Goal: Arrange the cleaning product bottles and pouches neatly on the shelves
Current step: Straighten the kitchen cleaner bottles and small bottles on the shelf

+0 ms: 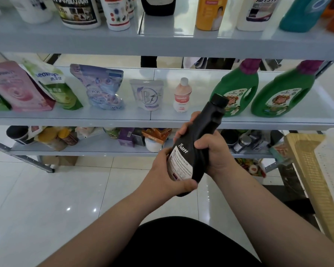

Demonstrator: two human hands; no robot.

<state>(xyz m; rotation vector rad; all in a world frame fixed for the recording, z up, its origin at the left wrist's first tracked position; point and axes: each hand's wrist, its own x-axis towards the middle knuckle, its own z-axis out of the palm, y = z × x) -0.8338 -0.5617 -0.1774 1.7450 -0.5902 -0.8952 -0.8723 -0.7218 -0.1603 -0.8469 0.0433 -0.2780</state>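
Observation:
A black bottle (199,135) with a black cap and a white label reading "Sam" is tilted in front of the middle shelf (123,120). My left hand (168,178) grips its base and my right hand (212,151) grips its body. On the middle shelf stand a pink pouch (17,87), a green-and-white pouch (54,85), a bluish pouch (102,87), a small pale pouch (148,94), a small pink bottle (182,95) and two green jugs (237,89) (283,91).
The top shelf (162,41) carries several bottles, among them a yellow one (210,13) and a teal one (301,14). The bottom shelf (104,151) holds mixed jars and boxes. Woven baskets (316,180) are stacked at the right. Below is a glossy tiled floor.

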